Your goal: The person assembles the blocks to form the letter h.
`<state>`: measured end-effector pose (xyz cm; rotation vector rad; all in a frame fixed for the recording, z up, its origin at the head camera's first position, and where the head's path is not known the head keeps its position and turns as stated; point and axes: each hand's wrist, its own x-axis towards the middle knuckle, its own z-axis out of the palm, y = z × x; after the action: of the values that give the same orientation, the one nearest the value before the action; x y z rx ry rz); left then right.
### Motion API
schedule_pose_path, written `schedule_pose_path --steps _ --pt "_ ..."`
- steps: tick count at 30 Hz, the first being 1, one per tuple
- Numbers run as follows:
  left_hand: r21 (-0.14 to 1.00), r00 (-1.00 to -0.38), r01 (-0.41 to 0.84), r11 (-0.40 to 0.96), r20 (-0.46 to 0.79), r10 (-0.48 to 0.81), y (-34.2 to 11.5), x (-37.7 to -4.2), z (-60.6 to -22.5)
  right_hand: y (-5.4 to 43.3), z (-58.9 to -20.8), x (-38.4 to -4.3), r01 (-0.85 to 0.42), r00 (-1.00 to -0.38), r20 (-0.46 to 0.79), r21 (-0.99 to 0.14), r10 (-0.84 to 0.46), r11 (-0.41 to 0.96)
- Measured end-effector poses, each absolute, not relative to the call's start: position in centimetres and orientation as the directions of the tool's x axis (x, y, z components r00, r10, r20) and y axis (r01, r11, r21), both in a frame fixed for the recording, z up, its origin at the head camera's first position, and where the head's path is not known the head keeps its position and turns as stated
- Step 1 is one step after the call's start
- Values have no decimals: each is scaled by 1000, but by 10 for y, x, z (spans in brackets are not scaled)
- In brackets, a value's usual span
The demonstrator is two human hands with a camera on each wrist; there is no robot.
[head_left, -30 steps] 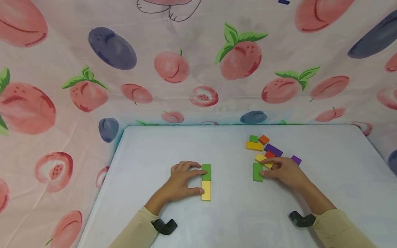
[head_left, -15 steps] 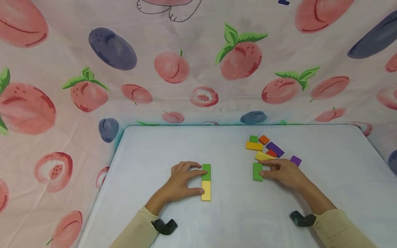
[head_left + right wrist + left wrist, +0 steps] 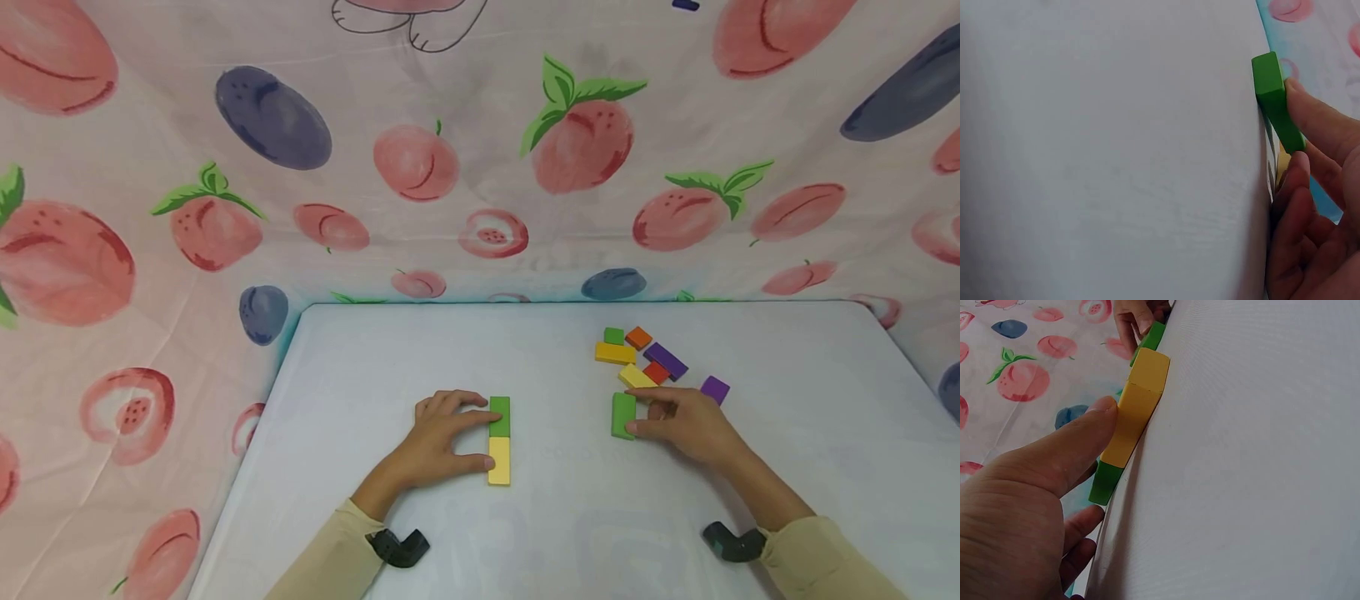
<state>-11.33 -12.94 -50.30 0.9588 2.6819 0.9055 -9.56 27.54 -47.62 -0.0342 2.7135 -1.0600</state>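
Note:
My left hand (image 3: 438,442) lies beside two blocks set end to end, a green block (image 3: 499,408) behind a pale yellow block (image 3: 499,467). Its thumb touches the yellow block's side and its index finger reaches onto the green one. In the left wrist view the thumb lies along the yellow block (image 3: 1132,425). My right hand (image 3: 693,423) pinches another green block (image 3: 622,415) between thumb and index finger. That block (image 3: 1269,81) appears near the right edge of the right wrist view, the other fingers curled beneath.
Behind the right hand lie a pale yellow block (image 3: 637,377), a red block (image 3: 656,372), a long purple block (image 3: 666,362), a deeper yellow block (image 3: 615,353), a small green block (image 3: 613,336) and an orange block (image 3: 638,337). A short purple block (image 3: 716,389) sits further right on the white table (image 3: 555,533).
The pale yellow block behind the right hand has shifted back and turned, and the red and long purple blocks have moved slightly. The right hand's green block barely moved. My left hand stays still.

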Motion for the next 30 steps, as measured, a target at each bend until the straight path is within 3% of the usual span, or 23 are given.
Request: schedule_pose_path --steps 15,24,30 --pt "596 -785 521 611 52 618 -129 -114 -502 269 -469 -87 141 -970 -236 -733 -56 665" --pt "588 -783 528 612 58 620 -129 -114 -501 265 -470 -90 307 -927 -372 -819 -41 485" --pt "591 -780 538 601 79 621 -130 -113 -503 257 -470 -97 342 -915 -397 -856 -71 387"
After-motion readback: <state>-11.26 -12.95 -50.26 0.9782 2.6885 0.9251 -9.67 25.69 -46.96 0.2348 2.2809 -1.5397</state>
